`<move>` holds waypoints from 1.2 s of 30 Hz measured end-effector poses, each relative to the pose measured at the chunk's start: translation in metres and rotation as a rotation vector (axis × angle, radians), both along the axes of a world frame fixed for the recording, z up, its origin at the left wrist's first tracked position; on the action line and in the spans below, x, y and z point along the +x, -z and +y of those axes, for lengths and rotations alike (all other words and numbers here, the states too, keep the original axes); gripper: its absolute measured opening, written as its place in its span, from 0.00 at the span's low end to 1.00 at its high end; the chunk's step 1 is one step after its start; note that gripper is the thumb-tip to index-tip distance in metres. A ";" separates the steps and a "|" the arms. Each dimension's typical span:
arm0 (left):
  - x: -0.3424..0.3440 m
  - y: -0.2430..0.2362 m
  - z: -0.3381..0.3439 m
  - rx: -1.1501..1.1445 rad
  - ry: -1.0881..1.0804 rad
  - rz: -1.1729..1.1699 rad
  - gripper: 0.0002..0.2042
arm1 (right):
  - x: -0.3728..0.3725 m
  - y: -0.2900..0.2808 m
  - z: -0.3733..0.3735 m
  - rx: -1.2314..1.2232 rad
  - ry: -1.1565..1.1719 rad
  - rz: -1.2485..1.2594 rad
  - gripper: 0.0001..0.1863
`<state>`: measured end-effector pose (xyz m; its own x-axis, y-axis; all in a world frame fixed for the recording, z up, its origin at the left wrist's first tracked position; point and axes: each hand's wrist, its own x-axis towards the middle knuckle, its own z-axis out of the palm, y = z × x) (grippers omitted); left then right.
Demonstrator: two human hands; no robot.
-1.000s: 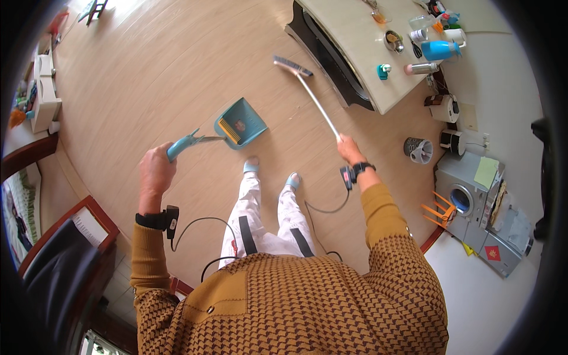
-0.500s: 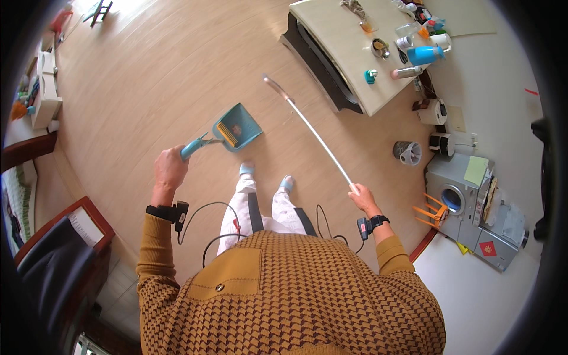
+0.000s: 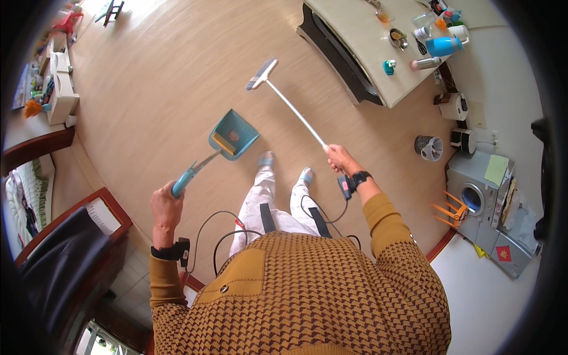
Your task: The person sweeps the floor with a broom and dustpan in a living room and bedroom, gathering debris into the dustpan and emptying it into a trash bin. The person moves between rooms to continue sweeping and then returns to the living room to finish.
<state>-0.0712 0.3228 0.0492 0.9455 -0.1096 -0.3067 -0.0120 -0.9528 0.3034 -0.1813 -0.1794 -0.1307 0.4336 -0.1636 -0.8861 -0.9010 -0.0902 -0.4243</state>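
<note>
My left hand (image 3: pixel 167 206) is wrapped round the blue handle of a dustpan (image 3: pixel 244 137). The teal pan has a yellow comb along its inner edge and a small bit of debris inside; it sits at or just above the floor ahead of my feet. My right hand (image 3: pixel 342 158) grips the white stick of a broom (image 3: pixel 296 113). The broom's head, white with grey bristles, is beyond the dustpan and to its right, apart from it. Whether the bristles touch the floor I cannot tell.
A cream-topped table (image 3: pixel 378 53) with bottles and a bowl stands at the far right. Along the right are a wastebasket (image 3: pixel 428 148), an orange stool (image 3: pixel 452 208) and a washing machine (image 3: pixel 473 198). A dark cloth (image 3: pixel 65 266) hangs over a red-brown wooden chair at left.
The broom head has swung left, and its broad side now shows. My right hand has moved left and a little up. My left hand is slightly lower, still holding the dustpan.
</note>
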 end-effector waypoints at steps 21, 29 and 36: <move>-0.013 0.007 0.014 -0.041 -0.062 -0.005 0.08 | -0.156 -0.071 -0.041 -0.415 -0.369 -0.089 0.16; -0.004 -0.001 -0.006 0.029 0.043 0.017 0.08 | -0.117 -0.027 -0.074 -0.651 -0.658 -0.090 0.14; -0.008 0.002 -0.038 0.024 0.091 -0.018 0.10 | -0.121 -0.046 -0.121 -0.773 -0.601 -0.075 0.13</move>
